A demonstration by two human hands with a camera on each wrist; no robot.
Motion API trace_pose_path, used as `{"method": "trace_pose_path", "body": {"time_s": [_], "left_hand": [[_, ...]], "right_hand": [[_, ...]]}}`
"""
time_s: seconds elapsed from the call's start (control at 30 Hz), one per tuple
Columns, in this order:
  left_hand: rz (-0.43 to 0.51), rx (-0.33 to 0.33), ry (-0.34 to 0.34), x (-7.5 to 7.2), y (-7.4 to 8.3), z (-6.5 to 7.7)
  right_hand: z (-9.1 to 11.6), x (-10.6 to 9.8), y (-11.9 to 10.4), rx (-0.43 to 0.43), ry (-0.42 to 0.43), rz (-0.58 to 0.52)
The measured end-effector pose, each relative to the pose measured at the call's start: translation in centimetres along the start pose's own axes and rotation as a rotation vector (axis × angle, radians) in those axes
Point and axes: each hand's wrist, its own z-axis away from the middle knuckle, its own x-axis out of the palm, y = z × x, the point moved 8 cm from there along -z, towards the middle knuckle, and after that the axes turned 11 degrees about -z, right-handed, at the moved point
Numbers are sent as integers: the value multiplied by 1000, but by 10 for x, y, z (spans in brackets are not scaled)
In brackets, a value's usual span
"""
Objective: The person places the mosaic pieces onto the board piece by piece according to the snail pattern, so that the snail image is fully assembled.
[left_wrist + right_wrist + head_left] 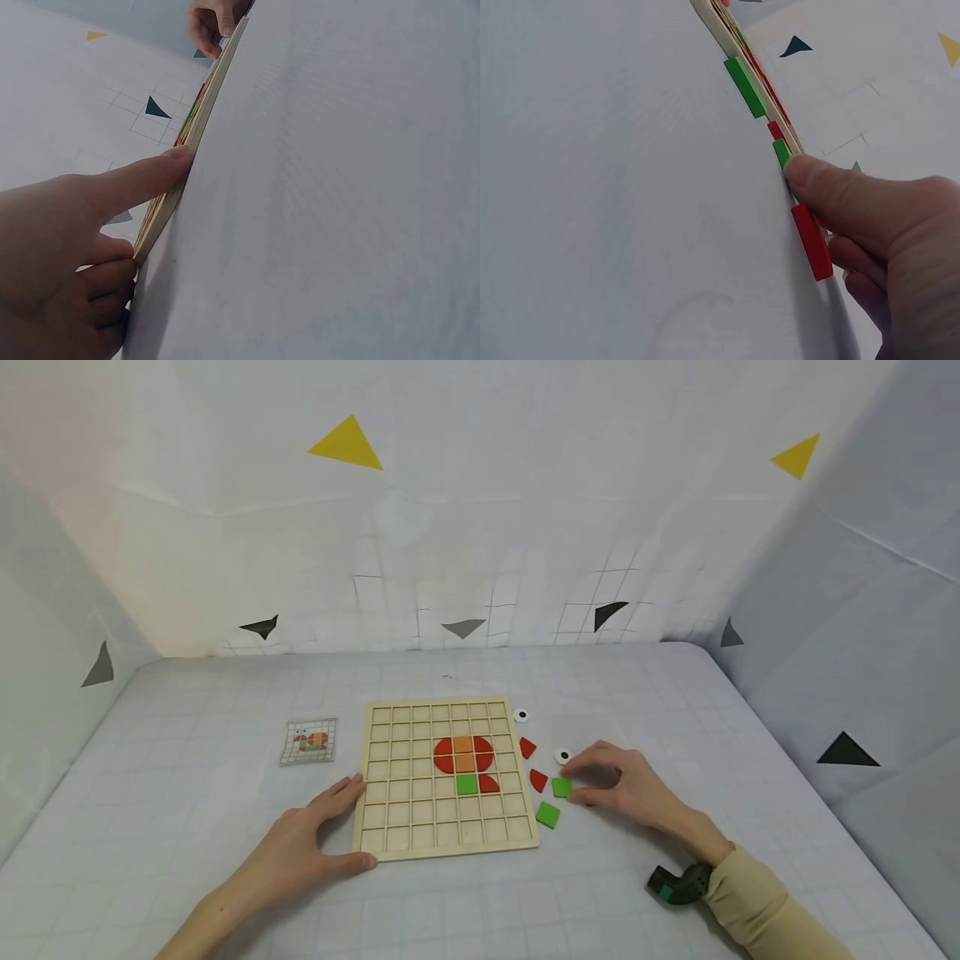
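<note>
A square wooden grid board (412,814) lies on the table, with red and orange pieces and one green square (467,785) set in its cells. My left hand (300,839) grips the board's near-left corner, thumb at the front edge and fingers along the left side. To the right of the board, my right hand (630,785) pinches a green square piece (562,787) at table level. In the right wrist view the thumb (806,172) touches that piece. Another green square (547,815) and two red quarter-round pieces (528,748) lie beside the board.
Two white discs with black dots lie on the right, one by the board's far corner (521,716), the other (562,757) near my right fingers. A small pattern card (309,742) is left of the board. White cloth walls (480,527) enclose the table.
</note>
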Motion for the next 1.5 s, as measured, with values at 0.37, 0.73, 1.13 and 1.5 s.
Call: {"method": "trace_pose_path", "body": {"time_s": [0.37, 0.73, 1.13, 1.5], "left_hand": [[-2, -1, 6, 0, 0, 1], [-6, -8, 7, -1, -1, 1], [1, -6, 6, -1, 0, 0], [10, -6, -2, 0, 0, 0]], "right_hand": [[0, -3, 4, -1, 33, 7], [0, -2, 1, -24, 39, -15], [-9, -4, -12, 35, 91, 44], [-26, 16, -24, 2, 75, -13]]}}
